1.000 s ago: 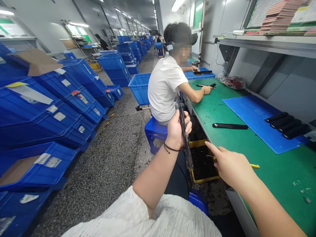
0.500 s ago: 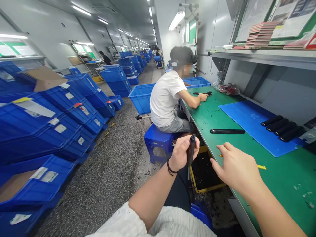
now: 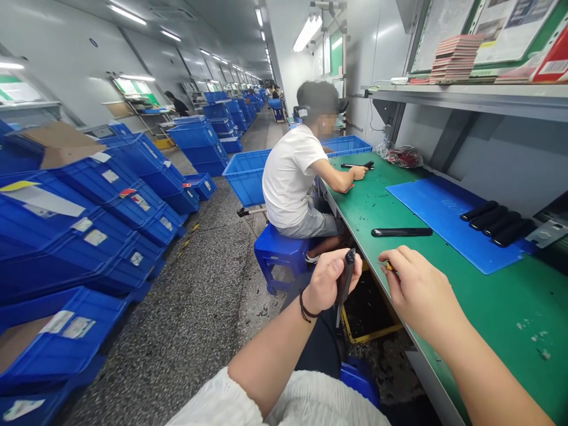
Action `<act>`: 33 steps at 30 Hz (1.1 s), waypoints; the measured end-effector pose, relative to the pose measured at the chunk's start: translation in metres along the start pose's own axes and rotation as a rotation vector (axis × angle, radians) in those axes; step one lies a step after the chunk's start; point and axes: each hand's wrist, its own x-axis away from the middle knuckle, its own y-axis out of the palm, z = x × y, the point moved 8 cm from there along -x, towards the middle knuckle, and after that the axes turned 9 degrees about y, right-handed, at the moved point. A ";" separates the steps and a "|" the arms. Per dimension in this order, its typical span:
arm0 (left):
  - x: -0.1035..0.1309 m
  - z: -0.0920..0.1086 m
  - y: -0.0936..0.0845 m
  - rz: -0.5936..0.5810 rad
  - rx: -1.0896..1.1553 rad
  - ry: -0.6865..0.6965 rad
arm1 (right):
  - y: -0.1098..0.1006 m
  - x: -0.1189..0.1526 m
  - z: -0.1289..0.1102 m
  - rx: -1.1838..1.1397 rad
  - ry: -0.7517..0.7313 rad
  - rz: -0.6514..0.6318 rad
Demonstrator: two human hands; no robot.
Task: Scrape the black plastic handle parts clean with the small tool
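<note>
- Workbench (image 3: 474, 319) with a green top, at the person's right; one glossy black bar (image 3: 402, 232) lies on it, just beyond the right hand.
- Left hand (image 3: 326, 283): fingers closed around a long black strip (image 3: 345, 284), gripped near its upper end, its rounded tip up and its lower part pointing down, beside the bench edge.
- Right hand (image 3: 423, 290): over the bench near its edge, thumb and forefinger nearly together, pinching a small yellow tool (image 3: 389, 265), mostly hidden by the hand.
- Bin (image 3: 375, 336) with a yellow rim, below the bench edge, dark inside.
- Mat (image 3: 444, 222), blue, on the bench, with four black pieces (image 3: 497, 222) side by side at its far right.
- Co-worker (image 3: 293, 171) in a white T-shirt, on a blue plastic stool (image 3: 278, 241), one forearm on the bench.
- Crates (image 3: 115, 236), blue, stacked along the left.
</note>
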 end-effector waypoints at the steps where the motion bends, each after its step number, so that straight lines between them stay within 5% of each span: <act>1: 0.000 0.000 0.000 -0.011 -0.010 0.007 | 0.000 0.000 0.000 0.003 -0.012 0.010; 6: 0.003 0.002 -0.006 -0.067 -0.193 0.015 | -0.006 0.001 0.003 -0.064 0.041 0.045; 13: 0.002 0.012 0.001 -0.200 -0.364 0.132 | -0.032 0.003 -0.014 -0.493 0.022 -0.005; 20: -0.001 0.021 0.014 -0.333 -0.281 0.311 | -0.039 0.007 -0.037 -0.324 -0.174 -0.039; 27: 0.004 0.025 0.023 -0.453 -0.314 0.364 | -0.036 0.012 -0.045 -0.321 -0.179 -0.080; 33: 0.003 0.030 0.026 -0.475 -0.330 0.397 | -0.043 0.014 -0.049 -0.258 -0.228 0.010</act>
